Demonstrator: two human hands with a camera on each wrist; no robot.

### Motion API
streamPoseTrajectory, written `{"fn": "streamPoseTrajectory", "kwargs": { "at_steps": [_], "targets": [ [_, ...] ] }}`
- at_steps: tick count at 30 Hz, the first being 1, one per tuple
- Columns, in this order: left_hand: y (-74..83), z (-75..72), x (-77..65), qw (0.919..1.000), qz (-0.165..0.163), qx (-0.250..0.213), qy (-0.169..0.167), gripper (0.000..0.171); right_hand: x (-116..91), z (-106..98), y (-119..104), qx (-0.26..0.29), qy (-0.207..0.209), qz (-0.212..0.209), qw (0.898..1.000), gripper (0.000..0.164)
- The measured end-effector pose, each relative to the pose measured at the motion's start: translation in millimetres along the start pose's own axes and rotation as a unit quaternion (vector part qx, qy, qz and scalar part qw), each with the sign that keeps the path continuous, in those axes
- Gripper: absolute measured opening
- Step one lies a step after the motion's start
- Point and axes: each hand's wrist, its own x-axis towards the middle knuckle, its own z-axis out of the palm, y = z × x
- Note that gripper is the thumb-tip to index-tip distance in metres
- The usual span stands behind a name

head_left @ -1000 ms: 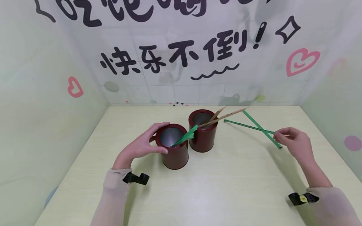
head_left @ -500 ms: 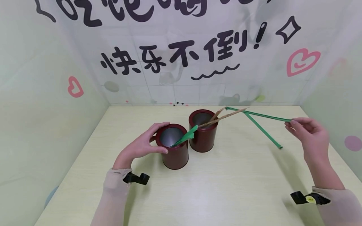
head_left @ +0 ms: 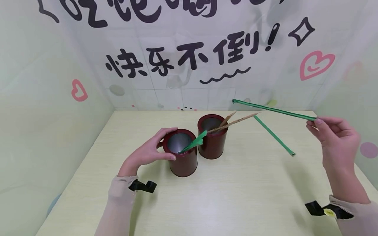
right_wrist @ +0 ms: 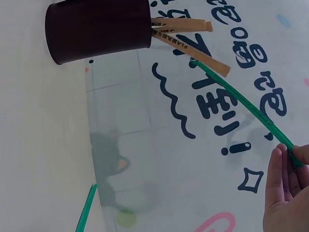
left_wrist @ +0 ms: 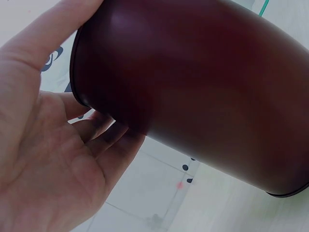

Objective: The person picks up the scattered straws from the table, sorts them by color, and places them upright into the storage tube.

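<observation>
In the head view, my left hand (head_left: 147, 149) holds a dark red can (head_left: 183, 165) near its rim, thumb in front and fingers behind. The left wrist view is filled by this can's smooth side. A green wrapped straw (head_left: 193, 143) leans out of its mouth. Off to the right, my right hand (head_left: 339, 141) pinches one end of another long green wrapped straw (head_left: 274, 110) between thumb and fingers. That straw is raised above the table, its far end pointing left. In the right wrist view, the straw's far end overlaps a brown wrapped straw (right_wrist: 198, 50).
A second dark red can (head_left: 211, 147) stands just behind and right of the held one, with brown paper-wrapped straws leaning right out of it. One more green straw (head_left: 274, 136) lies on the pale table (head_left: 230, 196). A printed backdrop (head_left: 189, 95) encloses the back and sides.
My right hand has lifted its green straw off the crossed one, moving right and up. The other green straw stays on the table. My left hand and both cans are still.
</observation>
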Motion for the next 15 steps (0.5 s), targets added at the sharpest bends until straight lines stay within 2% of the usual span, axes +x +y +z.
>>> {"fn": "streamPoseTrajectory", "kwargs": {
  "at_steps": [5,15],
  "targets": [
    [-0.5,0.0,-0.4,1.0000,0.000,-0.002,0.000,0.087,-7,11,-5,0.024,-0.026,-0.016,0.999,0.012],
    [-0.6,-0.1,0.1,1.0000,0.000,-0.002,0.000,0.087,-21,27,-11,0.043,-0.104,-0.008,0.994,0.017]
  ]
}}
